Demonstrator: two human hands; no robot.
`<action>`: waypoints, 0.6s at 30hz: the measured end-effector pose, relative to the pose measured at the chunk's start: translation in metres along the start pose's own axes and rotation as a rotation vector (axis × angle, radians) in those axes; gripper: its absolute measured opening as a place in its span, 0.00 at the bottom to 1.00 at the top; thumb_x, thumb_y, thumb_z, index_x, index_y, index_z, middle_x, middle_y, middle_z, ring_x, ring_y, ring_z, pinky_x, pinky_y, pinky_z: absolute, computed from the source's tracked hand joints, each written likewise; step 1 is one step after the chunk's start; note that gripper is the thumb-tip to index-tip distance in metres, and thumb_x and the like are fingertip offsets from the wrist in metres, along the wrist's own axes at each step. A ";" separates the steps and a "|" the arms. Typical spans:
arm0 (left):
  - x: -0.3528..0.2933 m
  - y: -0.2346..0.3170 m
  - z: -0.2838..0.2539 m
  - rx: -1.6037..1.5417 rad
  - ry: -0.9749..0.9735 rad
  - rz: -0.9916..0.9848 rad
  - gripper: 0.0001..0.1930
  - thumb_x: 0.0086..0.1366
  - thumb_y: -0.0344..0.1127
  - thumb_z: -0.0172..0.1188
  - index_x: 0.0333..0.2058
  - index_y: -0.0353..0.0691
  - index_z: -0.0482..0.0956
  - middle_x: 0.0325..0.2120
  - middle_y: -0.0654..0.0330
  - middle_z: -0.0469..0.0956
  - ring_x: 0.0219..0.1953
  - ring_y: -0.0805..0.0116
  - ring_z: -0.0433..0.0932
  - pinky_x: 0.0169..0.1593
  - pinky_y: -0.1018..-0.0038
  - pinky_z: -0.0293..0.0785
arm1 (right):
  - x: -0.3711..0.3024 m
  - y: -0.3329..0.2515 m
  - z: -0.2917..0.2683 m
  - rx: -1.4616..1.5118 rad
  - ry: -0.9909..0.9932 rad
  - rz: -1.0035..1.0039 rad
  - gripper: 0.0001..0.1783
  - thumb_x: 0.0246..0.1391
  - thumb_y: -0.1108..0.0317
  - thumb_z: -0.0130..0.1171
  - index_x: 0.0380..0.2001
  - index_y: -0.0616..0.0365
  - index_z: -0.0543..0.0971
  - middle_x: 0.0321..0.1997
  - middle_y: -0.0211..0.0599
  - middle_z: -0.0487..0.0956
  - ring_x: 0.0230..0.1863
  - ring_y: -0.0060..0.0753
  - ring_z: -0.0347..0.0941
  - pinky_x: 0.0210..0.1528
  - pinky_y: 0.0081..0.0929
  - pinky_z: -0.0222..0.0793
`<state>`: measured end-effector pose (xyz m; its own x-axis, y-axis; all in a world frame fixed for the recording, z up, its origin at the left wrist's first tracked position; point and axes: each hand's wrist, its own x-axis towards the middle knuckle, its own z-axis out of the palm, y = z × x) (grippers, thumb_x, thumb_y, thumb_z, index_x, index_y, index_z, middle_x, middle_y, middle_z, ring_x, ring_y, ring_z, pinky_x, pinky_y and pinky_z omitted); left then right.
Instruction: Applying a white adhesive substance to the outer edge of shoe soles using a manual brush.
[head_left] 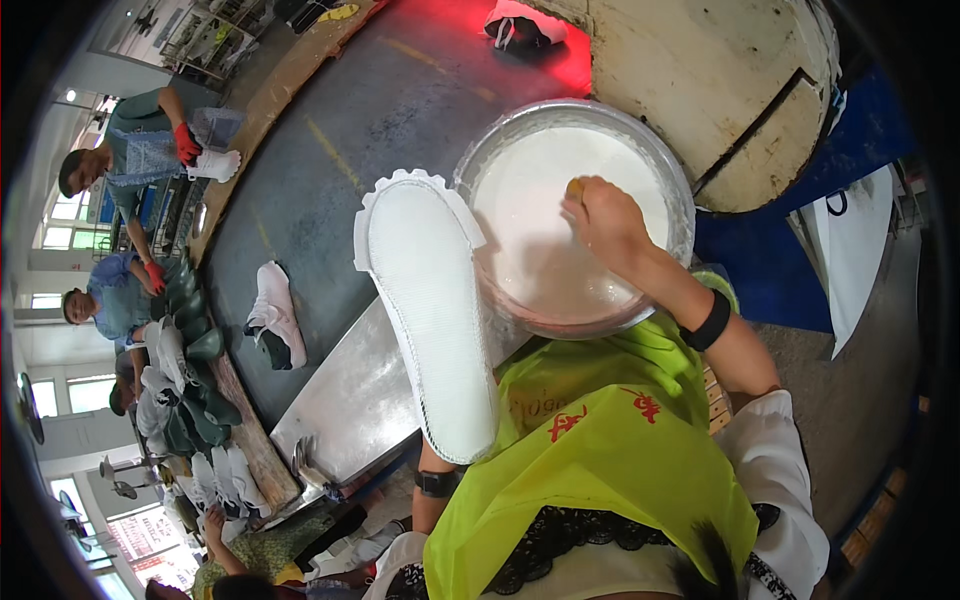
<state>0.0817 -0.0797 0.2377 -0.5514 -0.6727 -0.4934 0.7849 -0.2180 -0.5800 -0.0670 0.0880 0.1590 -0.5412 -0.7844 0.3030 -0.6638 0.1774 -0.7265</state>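
A white shoe upper (pixel 425 310), its stitched bottom turned up and toe tabs scalloped, is held upright left of a metal basin (pixel 683 190). My left hand is hidden behind it; only the forearm with a dark wristband (pixel 437 484) shows below the heel. White liquid (pixel 530 200) fills much of the basin. Over it, my right hand (pixel 608 225) is closed around a small tool with a yellowish handle end (pixel 574 188). The tool's other end is hidden by my fist. A black band (pixel 708 322) circles my right wrist.
The dark conveyor belt (pixel 350 120) carries a white shoe (pixel 275 315) and, under red light, another shoe (pixel 522 32). A metal ledge (pixel 350 400) edges the belt near me. A stained round board (pixel 700 80) stands beyond the basin. Co-workers with red gloves (pixel 186 146) line the left side.
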 end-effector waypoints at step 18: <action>0.052 0.032 -0.028 1.557 -0.939 0.023 0.13 0.65 0.48 0.46 0.34 0.45 0.71 0.34 0.61 0.71 0.40 0.64 0.70 0.46 0.68 0.66 | -0.004 -0.082 -0.027 0.580 0.210 0.293 0.15 0.58 0.63 0.57 0.39 0.68 0.77 0.30 0.39 0.81 0.32 0.25 0.80 0.32 0.22 0.73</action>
<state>0.0704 -0.1017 0.1753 -0.6451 -0.6958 0.3157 0.6109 -0.2216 0.7600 -0.0245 0.0923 0.2342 -0.7839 -0.6104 0.1140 -0.1222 -0.0284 -0.9921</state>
